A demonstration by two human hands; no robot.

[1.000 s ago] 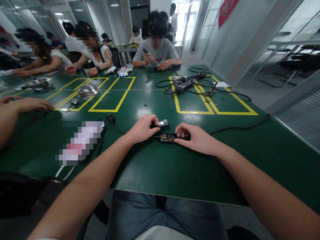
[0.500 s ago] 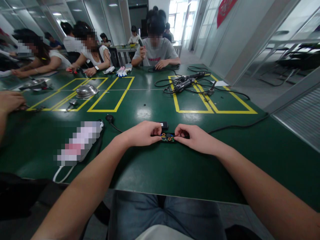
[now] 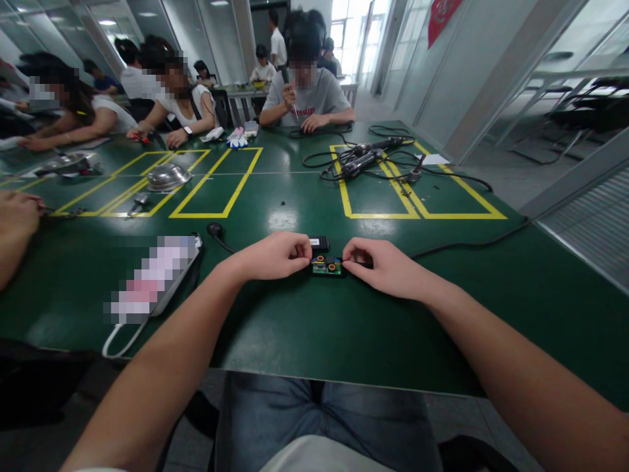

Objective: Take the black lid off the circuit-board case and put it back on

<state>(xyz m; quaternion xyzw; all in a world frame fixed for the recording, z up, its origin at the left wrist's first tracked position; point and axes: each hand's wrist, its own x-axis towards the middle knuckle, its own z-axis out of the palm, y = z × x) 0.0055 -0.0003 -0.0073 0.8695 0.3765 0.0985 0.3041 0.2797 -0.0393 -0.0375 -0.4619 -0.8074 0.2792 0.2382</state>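
Note:
A small green circuit board (image 3: 326,268) with two copper-ringed coils lies in a narrow black housing on the table in front of me. At its left end, my left hand (image 3: 282,255) pinches thin wires between thumb and fingertip. My right hand (image 3: 376,265) is closed in a similar pinch on wires at the right end. The fingertips partly hide the wires. Just behind the board rests a black cover (image 3: 319,244) with a white label. A black cable (image 3: 472,246) runs from the right toward my right hand, and a black plug (image 3: 215,229) trails its cord behind my left hand.
On the green table (image 3: 295,328) a blurred-out phone-like object (image 3: 157,278) with a white strap lies left. Metal bowl (image 3: 168,177) and small metal part (image 3: 140,203) sit beyond it. Corded tools (image 3: 363,160) lie back right. A co-worker (image 3: 307,98) sits opposite; another person's hand (image 3: 19,216) is at left.
My left hand has shifted slightly left, away from the board's end. More of the green board and its wires shows between my hands. The co-worker opposite has lowered their head.

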